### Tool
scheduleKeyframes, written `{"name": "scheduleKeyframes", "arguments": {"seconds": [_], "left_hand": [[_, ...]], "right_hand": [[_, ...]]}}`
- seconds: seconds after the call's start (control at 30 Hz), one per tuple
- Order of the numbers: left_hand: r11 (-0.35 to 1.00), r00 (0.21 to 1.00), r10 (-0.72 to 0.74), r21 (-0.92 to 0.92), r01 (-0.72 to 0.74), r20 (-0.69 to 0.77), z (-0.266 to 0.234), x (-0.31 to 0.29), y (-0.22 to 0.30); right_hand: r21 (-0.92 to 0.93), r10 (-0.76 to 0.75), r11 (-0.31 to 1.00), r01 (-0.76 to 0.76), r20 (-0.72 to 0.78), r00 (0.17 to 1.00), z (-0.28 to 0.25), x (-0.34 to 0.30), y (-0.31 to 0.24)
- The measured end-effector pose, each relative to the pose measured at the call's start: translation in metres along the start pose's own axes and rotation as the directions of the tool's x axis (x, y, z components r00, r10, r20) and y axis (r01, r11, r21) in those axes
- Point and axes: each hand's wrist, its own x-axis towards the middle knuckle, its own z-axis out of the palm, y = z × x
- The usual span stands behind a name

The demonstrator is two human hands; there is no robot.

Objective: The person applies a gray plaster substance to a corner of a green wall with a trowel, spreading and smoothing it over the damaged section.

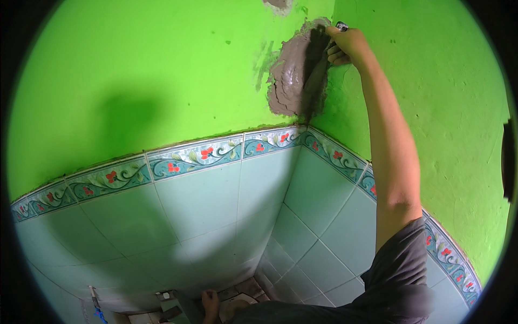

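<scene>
My right hand (346, 46) is raised at the wall corner, its fingers closed around a small tool. Only the black and silver end of the tool (341, 26) shows above the hand; the rest is hidden. Beside it, wet grey-brown mortar (291, 75) covers a rough patch on the green wall, ridged and shiny in places. The hand is at the patch's upper right edge, with its shadow over the mortar. Far lower, near the bottom edge, my left hand (210, 301) is small and dim with its fingers curled in; what they hold, if anything, cannot be made out.
Pale green tiles (205, 208) line both walls below a flowered border (197, 155). Another grey patch (279, 5) is at the top edge. A blue-ended stick-like thing (97, 306) stands at lower left. A dark object (508, 162) juts in at far right.
</scene>
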Motion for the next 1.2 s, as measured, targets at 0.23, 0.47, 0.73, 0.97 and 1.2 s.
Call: {"name": "scheduleKeyframes", "arguments": {"seconds": [0.23, 0.47, 0.73, 0.97, 1.2], "left_hand": [[0.996, 0.994, -0.093, -0.011, 0.092, -0.054, -0.008, -0.013, 0.030], [0.978, 0.963, -0.189, -0.052, 0.202, 0.192, -0.036, -0.037, 0.096], [0.988, 0.974, -0.150, 0.047, 0.144, 0.171, -0.035, -0.027, 0.077], [0.988, 0.995, 0.075, 0.137, -0.065, -0.068, -0.005, -0.005, 0.041], [0.982, 0.995, 0.102, 0.162, -0.098, -0.016, -0.003, 0.001, 0.048]], "right_hand": [[-0.017, -0.028, 1.000, 0.027, -0.064, 0.998, -0.009, 0.024, -0.025], [-0.026, -0.034, 0.999, 0.031, -0.127, 0.991, -0.016, 0.038, -0.063], [-0.070, -0.196, 0.980, 0.184, -0.246, 0.949, -0.054, 0.026, -0.095], [-0.142, -0.090, 0.987, 0.072, -0.126, 0.988, -0.063, -0.021, -0.093], [-0.136, -0.043, 0.990, 0.045, 0.024, 0.999, 0.002, -0.046, 0.003]]}}
